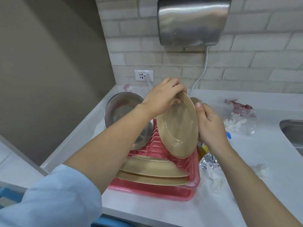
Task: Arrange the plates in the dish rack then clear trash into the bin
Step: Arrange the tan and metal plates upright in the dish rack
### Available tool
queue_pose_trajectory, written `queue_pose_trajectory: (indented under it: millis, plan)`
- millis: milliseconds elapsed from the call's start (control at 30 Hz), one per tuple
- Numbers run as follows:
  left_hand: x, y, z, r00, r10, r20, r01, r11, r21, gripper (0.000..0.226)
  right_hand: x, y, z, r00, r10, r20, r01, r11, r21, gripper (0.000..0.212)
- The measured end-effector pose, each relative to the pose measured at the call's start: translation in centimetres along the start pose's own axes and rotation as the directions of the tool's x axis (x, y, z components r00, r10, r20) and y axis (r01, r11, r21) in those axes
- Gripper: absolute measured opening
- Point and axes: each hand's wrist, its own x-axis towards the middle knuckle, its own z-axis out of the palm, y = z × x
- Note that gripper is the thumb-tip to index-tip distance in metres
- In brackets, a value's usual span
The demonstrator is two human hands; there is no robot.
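A tan plate [177, 125] stands tilted on edge over the pink dish rack [157, 189]. My left hand [162, 97] grips its top rim, and my right hand [208, 125] holds its right edge with the thumb on the rim. Two more tan plates [152, 172] lie slanted in the rack's near end. A steel plate [119, 110] leans at the rack's far left, partly behind my left forearm. Trash lies to the right: foil and a yellow wrapper [206, 156], crumpled tissue [214, 179], and a plastic bag with red wrapper [239, 113].
The white counter [262, 161] runs right to a steel sink [293, 133]. A small tissue scrap [260, 167] and blue tape [229, 135] lie on it. A steel hand dryer [193, 20] hangs on the brick wall, with its cord plugged into a socket [143, 75].
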Motion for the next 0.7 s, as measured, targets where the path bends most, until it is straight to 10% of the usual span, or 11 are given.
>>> queue_pose_trajectory:
  millis: [700]
  plan:
    - [-10.2, -0.3, -9.0, 0.943, -0.304, -0.138, 0.287, 0.949, -0.133, 0.013, 2.3, -0.3, -0.3, 1.0, -0.018, -0.015, 0.009, 0.892, -0.453, 0.012]
